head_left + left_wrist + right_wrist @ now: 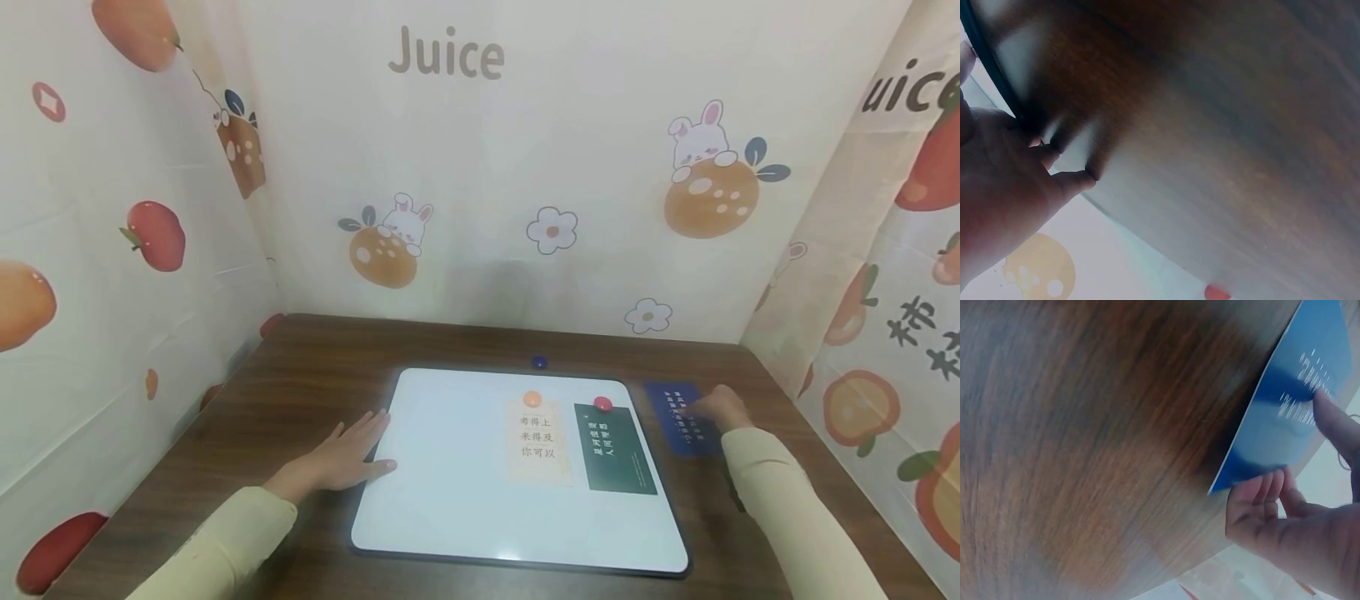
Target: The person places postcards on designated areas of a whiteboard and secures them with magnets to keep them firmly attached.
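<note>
A whiteboard (442,467) with a dark frame lies flat on the table. My left hand (348,454) is at its left edge, fingers spread, with thumb and fingertips over the rim; in the left wrist view the left hand (1010,169) has some fingertips by the wood. To the right of the board, my right hand (722,408) holds a blue card (678,425) with white writing by its right edge. In the right wrist view the thumb lies on the card's (1266,437) printed face and the other fingers curl at its edge.
On the board, an orange round magnet (532,399) sits atop a cream card (536,467), and a red magnet (603,403) atop a green card (618,467). A dark blue magnet (539,362) lies behind the board. Printed cloth walls (480,167) enclose the table (330,367).
</note>
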`<act>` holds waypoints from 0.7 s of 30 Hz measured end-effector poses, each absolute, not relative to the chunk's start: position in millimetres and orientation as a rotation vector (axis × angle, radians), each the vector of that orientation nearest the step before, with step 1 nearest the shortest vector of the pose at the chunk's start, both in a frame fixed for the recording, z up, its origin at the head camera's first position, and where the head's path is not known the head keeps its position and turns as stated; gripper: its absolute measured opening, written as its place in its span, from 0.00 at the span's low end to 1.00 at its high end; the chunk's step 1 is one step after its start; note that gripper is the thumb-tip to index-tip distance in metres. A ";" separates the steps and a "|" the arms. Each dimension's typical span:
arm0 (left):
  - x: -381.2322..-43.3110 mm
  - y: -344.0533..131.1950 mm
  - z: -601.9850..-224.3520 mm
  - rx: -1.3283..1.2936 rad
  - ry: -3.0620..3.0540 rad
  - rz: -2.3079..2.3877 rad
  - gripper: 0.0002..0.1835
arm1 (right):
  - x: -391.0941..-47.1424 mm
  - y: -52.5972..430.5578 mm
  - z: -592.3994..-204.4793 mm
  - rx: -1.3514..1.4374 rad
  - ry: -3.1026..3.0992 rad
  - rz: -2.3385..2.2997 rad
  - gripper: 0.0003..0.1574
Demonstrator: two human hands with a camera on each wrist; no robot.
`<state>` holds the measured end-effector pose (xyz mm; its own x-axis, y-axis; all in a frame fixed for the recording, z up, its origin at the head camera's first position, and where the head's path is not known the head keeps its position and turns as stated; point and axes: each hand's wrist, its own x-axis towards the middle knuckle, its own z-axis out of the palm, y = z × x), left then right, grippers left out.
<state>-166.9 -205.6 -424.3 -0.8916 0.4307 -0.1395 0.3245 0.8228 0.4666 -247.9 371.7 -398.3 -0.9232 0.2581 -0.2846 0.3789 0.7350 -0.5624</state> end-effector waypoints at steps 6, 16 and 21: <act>-165.7 -204.5 -420.8 0.575 2.765 0.643 0.45 | -251.8 387.1 -405.5 0.557 2.685 -1.081 0.45; -167.1 -204.5 -422.3 0.596 2.767 0.644 0.45 | -244.1 410.6 -408.6 0.582 2.438 -1.314 0.49; -165.8 -203.7 -421.4 0.603 2.756 0.662 0.45 | -240.2 414.6 -406.4 0.561 2.333 -1.430 0.51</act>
<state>-165.8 -203.7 -421.4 -0.8853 0.4448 -0.1355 0.3347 0.8119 0.4783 -240.2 414.6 -406.4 -0.8619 0.1507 -0.4842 0.4999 0.4134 -0.7611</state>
